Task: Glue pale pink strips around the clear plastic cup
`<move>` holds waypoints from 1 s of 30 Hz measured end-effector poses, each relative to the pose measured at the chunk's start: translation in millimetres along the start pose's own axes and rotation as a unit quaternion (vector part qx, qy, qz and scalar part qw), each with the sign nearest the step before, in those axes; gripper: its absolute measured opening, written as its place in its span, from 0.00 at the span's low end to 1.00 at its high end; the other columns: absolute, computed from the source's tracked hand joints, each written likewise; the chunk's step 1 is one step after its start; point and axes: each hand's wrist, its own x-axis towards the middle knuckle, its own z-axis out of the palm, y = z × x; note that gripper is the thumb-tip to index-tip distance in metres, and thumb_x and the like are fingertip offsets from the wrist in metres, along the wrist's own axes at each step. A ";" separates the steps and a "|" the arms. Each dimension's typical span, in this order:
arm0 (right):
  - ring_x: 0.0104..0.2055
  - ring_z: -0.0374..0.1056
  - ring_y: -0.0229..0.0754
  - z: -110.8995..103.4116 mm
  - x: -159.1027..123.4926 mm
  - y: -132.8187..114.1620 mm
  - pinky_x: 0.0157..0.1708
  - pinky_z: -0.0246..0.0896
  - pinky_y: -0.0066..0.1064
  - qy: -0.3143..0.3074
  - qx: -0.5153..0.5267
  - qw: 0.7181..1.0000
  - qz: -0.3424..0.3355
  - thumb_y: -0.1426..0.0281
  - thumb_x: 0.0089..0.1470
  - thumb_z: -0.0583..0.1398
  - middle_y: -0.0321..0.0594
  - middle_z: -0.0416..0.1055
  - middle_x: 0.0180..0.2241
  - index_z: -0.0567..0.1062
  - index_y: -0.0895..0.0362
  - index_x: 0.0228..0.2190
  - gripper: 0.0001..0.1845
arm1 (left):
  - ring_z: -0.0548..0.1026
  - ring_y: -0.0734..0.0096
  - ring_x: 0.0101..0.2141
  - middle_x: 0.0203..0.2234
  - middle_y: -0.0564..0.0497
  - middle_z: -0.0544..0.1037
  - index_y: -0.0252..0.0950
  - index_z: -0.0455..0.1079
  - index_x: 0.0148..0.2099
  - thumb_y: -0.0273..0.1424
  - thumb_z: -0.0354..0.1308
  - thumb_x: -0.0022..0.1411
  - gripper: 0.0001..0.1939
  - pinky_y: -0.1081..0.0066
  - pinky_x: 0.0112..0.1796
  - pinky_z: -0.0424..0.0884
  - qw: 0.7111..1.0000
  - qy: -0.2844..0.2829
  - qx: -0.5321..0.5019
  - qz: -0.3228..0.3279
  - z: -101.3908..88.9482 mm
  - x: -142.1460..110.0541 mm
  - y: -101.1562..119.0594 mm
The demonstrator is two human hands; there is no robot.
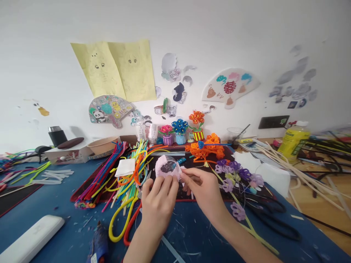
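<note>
A broad white wall (192, 33) fills the back, and below it spreads the dark blue tabletop (197, 233). Up on the wall hangs creased yellow paper (117, 69) with pencilled eyes. Down on the black, red-edged mat (90, 180), a heap of multicoloured fuzzy stems (102, 177) sprawls to the left. And here come the hands, right in the middle! The left hand (159, 201) curls its fingers over the near side of a pale pink fuzzy piece with a clear round plastic face (162, 162), fingertips closed against it. The right hand (202, 186) has thumb and forefinger pinched together at its right edge. That piece sits between both hands, above the mat. Right of it, bright orange fuzzy flowers (211, 146) pile up; nearer, lilac-and-purple looped flowers (227, 170). Behind, a small blue flower pot (180, 138) stands upright.
</note>
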 end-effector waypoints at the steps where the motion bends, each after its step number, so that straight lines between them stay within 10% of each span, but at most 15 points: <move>1: 0.18 0.66 0.38 1.1 -0.8 0.2 0.17 0.62 0.27 0.001 0.014 1.000 -0.002 0.62 0.47 0.67 0.37 0.72 0.19 0.80 0.58 0.28 0.11 | 0.71 0.66 0.33 0.33 0.49 0.82 0.33 0.74 0.40 0.21 0.47 0.68 0.14 0.63 0.38 0.59 1.000 0.005 -0.006 0.001 0.8 -0.5 0.2; 9: 0.15 0.59 0.32 -3.0 3.2 -8.4 0.14 0.52 0.23 -0.069 0.075 0.992 0.070 0.50 0.41 0.69 0.33 0.65 0.14 0.74 0.60 0.18 0.24 | 0.72 0.68 0.33 0.33 0.50 0.83 0.34 0.74 0.41 0.20 0.48 0.67 0.13 0.65 0.39 0.61 0.996 0.038 -0.076 0.013 -0.9 1.0 -6.7; 15: 0.17 0.60 0.32 -22.9 16.3 -8.9 0.16 0.53 0.24 -0.088 0.059 0.992 0.068 0.47 0.46 0.65 0.34 0.67 0.17 0.78 0.61 0.23 0.27 | 0.68 0.68 0.30 0.28 0.53 0.80 0.38 0.73 0.35 0.22 0.56 0.63 0.08 0.65 0.35 0.58 0.977 0.044 -0.161 -0.129 -5.2 6.7 -12.0; 23: 0.36 0.69 0.41 -30.8 20.7 -11.0 0.34 0.61 0.29 -0.122 -0.069 0.981 -0.132 0.65 0.53 0.65 0.41 0.76 0.37 0.82 0.54 0.36 0.09 | 0.68 0.68 0.27 0.21 0.53 0.72 0.38 0.75 0.31 0.37 0.54 0.65 0.14 0.68 0.28 0.63 0.852 -0.055 -0.426 -0.297 -1.0 5.7 -17.3; 30: 0.26 0.61 0.37 -22.5 13.3 -9.8 0.25 0.54 0.27 -0.153 -0.033 0.985 -0.071 0.62 0.50 0.66 0.37 0.71 0.25 0.81 0.57 0.30 0.11 | 0.66 0.68 0.26 0.21 0.51 0.71 0.37 0.78 0.32 0.47 0.57 0.61 0.19 0.69 0.27 0.62 0.777 -0.094 -0.493 -0.379 3.7 1.9 -15.3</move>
